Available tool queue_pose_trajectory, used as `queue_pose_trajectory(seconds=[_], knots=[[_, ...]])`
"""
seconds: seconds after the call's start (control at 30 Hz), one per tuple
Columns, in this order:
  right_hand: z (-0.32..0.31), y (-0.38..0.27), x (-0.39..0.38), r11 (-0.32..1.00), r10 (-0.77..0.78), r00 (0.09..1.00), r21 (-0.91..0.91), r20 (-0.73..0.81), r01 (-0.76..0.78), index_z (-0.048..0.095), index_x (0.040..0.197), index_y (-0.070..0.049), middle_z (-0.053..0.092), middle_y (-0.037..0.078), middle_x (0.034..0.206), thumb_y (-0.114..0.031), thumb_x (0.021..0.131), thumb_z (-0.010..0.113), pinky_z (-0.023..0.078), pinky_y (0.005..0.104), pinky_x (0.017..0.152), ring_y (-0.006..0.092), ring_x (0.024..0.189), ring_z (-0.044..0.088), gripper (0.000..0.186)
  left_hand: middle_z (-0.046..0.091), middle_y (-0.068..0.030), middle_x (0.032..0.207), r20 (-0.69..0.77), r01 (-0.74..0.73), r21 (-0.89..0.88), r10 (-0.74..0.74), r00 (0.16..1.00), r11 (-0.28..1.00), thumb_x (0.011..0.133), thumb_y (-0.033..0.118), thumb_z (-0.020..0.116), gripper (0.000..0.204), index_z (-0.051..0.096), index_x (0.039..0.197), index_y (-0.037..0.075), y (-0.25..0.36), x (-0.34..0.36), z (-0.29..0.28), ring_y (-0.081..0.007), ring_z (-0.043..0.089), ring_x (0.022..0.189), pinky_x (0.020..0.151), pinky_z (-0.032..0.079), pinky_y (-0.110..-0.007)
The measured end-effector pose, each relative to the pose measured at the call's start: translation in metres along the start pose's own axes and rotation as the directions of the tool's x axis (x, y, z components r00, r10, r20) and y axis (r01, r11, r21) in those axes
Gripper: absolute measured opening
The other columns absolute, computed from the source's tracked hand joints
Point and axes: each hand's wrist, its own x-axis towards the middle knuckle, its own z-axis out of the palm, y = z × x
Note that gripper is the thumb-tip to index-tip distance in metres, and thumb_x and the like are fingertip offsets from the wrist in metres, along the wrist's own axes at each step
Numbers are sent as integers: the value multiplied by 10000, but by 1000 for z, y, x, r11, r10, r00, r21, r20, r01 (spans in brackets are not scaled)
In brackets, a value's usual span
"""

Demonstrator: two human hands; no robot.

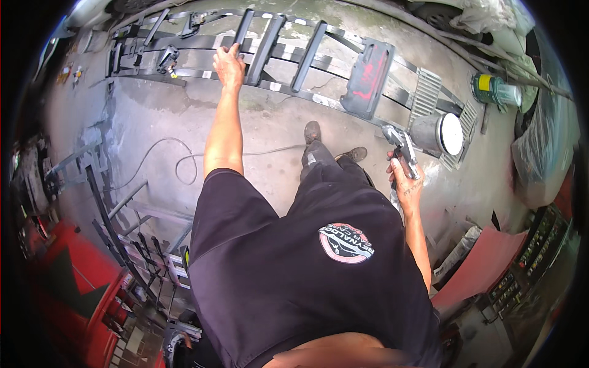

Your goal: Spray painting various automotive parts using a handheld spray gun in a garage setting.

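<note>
My left hand [229, 66] reaches out to a long low metal rack [202, 73], its fingers curled on the near end of a black bar [245, 27]. That bar lies crosswise on the rack, with two similar black bars [268, 49] to its right. In my right hand [407, 184] is a silver spray gun [402, 147], held upright near the rack's right part. The fingers wrap its handle. A dark panel with red marks [368, 76] rests on the rack between my hands. Grey slatted grilles [426, 92] lie farther right.
A grey cylinder with a white end [451, 134] stands beside the spray gun. A thin hose [178, 142] loops over the concrete floor [270, 129]. At far right sits a green bucket [485, 89]. Metal frames [129, 199] stand at left, a red panel [481, 264] at lower right.
</note>
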Motion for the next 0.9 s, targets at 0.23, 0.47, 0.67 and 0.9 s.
queue_pose_trajectory(seconds=[0.23,0.47,0.67,0.9], knots=[[-50,-18,-11,988,-41,999,-151,0,41,686,1155,-18,679,5,818,-234,959,702,477,274,600,89,686,588,292,572,-166,1217,-300,-10,-122,-27,954,993,843,181,753,468,658,1299,138,26,-29,-34,-370,551,1145,970,435,-528],[-107,-38,-16,897,-22,996,-438,91,60,680,1076,-19,623,81,736,-276,935,736,466,353,651,177,652,538,298,646,-141,971,127,-5,-618,106,986,786,884,-1,627,268,688,1144,21,138,-180,-62,-299,656,917,832,524,-388],[-127,-41,20,883,-180,972,-412,150,227,683,1121,14,667,185,732,-311,946,699,509,398,692,314,670,649,369,721,-122,991,646,352,-693,323,692,630,926,68,635,274,713,1181,2,270,-290,-76,-191,660,848,810,531,-332],[-115,-28,47,806,-473,873,-345,116,482,682,1032,42,659,193,709,-309,938,723,518,402,650,331,615,636,366,706,-89,956,735,454,-647,345,583,612,952,126,658,325,680,1243,-16,355,-338,-104,-152,621,815,796,518,-320]])
